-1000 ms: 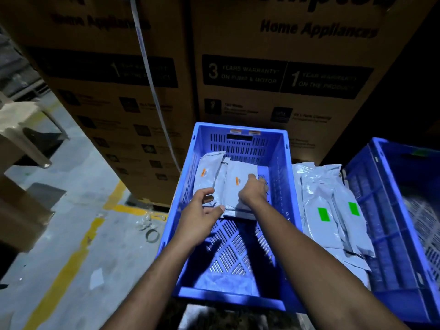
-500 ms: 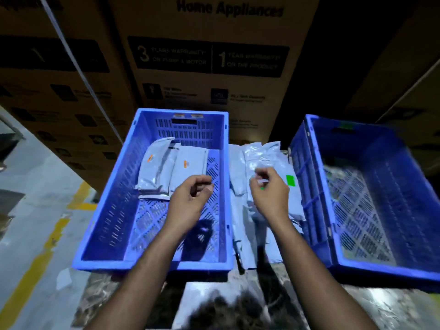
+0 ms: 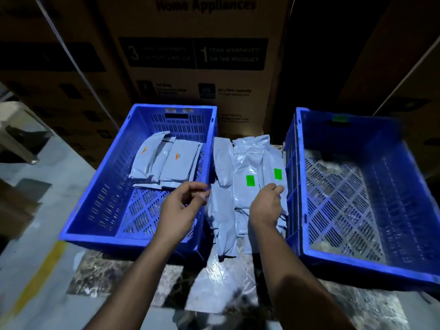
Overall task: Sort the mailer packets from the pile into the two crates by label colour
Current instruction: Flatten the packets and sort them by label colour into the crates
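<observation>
The pile of packets [image 3: 247, 186] lies between the left crate [image 3: 95, 186] and the right crate [image 3: 409, 265]. The right hand [image 3: 266, 206] pinches a green-labelled packet [image 3: 276, 177]; only that one should be lifted. The left hand [image 3: 183, 206] is loosely curled and holds nothing.

Left of the left hand [image 3: 179, 210], the left crate [image 3: 100, 203] is blue moulded plastic with slotted walls and a lattice floor; the right crate [image 3: 404, 177], right of the right hand [image 3: 266, 206], is alike. Between the hands, the grey mailer packets [image 3: 247, 160] look like thin, crinkled, slightly glossy plastic film. Beyond stand matt cardboard boxes [image 3: 195, 75].
</observation>
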{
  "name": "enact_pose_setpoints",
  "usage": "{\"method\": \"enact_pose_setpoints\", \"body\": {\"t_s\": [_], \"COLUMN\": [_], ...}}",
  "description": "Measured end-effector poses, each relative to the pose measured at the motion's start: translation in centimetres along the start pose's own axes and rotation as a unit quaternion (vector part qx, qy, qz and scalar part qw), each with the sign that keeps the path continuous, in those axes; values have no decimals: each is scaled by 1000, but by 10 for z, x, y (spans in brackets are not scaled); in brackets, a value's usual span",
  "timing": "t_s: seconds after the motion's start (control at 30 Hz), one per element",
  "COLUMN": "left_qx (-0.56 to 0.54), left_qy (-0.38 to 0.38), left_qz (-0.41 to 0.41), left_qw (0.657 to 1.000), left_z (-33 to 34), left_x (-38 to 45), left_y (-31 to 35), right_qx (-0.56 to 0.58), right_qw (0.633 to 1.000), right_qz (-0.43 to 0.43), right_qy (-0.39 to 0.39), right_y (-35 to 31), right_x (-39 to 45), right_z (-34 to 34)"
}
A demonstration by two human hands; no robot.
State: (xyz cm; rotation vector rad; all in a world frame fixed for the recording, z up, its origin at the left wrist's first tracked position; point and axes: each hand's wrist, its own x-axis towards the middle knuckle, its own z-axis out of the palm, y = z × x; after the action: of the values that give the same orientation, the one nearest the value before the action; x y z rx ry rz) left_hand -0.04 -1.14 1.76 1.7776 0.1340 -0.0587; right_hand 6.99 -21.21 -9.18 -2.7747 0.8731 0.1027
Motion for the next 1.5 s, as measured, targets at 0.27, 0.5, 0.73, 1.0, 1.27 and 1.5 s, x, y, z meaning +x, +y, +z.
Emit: {"method": "enact_pose_setpoints", "body": {"t_s": [0.27,0.5,0.73,1.0,1.27,1.5], "left_qx": [-25,-70,-210,-183,43,377], "left_qy": [16,-57,-136,-148,-70,-17], "left_qz": [17,3,-92,-127,-155,-17], "left_qw": [999,996,964,964,984,926], "left_z": [-9,-27,-27,-8,36,50], "left_x": [-33,-41,-63,-115,-137,-148], "left_y": [1,1,-9,-62,-179,-213], "right_qx": [172,301,200,35,-38,-50], "right_qw": [982,910,846,847,860,895], "right_qz": [21,-117,-320,-393,-442,-440], "right_qy": [70,262,377,357,253,62], "right_y": [-2,-3,74,180,239,262], "right_x": [-7,-92,-193,-235,-217,-210], "right_z": [-10,-48,-74,-32,50,80]}}
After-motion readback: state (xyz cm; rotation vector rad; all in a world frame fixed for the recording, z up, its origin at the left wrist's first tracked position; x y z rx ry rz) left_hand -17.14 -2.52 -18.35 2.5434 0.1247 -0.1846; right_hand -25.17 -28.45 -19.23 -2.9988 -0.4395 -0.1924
